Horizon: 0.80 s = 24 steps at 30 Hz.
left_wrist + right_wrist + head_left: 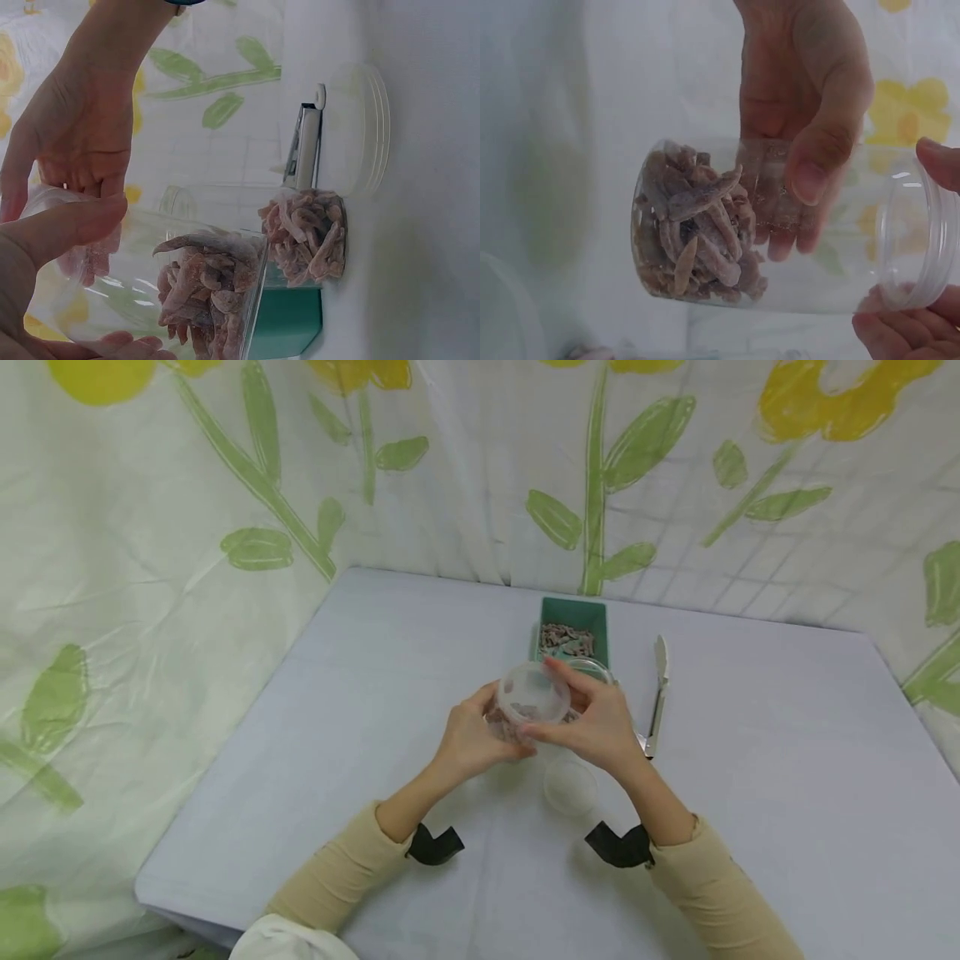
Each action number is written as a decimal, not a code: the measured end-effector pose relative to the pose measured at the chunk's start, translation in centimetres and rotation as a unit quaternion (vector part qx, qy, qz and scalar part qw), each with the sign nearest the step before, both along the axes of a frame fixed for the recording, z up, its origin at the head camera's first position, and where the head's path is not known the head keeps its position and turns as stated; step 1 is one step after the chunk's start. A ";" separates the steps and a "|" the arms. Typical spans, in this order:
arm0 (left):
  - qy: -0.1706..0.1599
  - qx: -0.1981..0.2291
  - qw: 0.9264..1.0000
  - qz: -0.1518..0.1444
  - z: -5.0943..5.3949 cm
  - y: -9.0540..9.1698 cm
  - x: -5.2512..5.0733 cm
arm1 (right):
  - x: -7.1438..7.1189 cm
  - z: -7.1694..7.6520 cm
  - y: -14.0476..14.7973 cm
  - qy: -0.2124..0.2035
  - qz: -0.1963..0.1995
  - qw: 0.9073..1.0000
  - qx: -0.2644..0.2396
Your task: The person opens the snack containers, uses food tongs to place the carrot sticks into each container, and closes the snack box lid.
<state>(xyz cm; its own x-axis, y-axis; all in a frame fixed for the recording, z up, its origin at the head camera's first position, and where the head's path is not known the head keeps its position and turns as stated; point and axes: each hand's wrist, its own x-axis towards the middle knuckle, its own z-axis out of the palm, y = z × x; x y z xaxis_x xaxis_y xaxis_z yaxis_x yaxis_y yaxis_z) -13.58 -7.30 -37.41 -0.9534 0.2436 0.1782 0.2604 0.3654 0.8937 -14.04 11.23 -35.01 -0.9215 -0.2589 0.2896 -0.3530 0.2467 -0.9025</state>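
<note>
A clear jar (810,247), partly filled with whitish-brown dried strips (705,232), is held above the table. The left hand (468,739) grips the jar's side, with its thumb and fingers around it. At the top, the right hand (592,718) holds the translucent lid (534,692) by its rim, fingers spread on opposite sides. The lid sits at the jar's mouth; whether it is fully screwed on I cannot tell. Behind it on the table stands a second clear jar (304,240) with similar strips, its top seen partly past the right hand.
A green bin (573,612) with more strips stands at the back. To the right lies a long silver utensil (658,702), which looks like tongs. Another translucent lid (572,787) lies on the white table (375,693), below the hands. A flowered curtain (480,468) hangs behind.
</note>
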 end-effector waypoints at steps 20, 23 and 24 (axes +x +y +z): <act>-0.098 0.048 0.992 0.070 -2.1 -0.6 -2.8 | 0.7 -1.7 3.8 0.131 0.071 0.985 0.090; -0.114 0.060 0.988 0.084 -2.7 -0.7 -3.5 | 1.1 -2.5 4.2 0.082 0.110 0.974 0.181; -0.116 0.066 0.987 0.088 -3.0 -0.7 -3.7 | 1.2 -2.9 4.3 0.064 0.125 0.967 0.211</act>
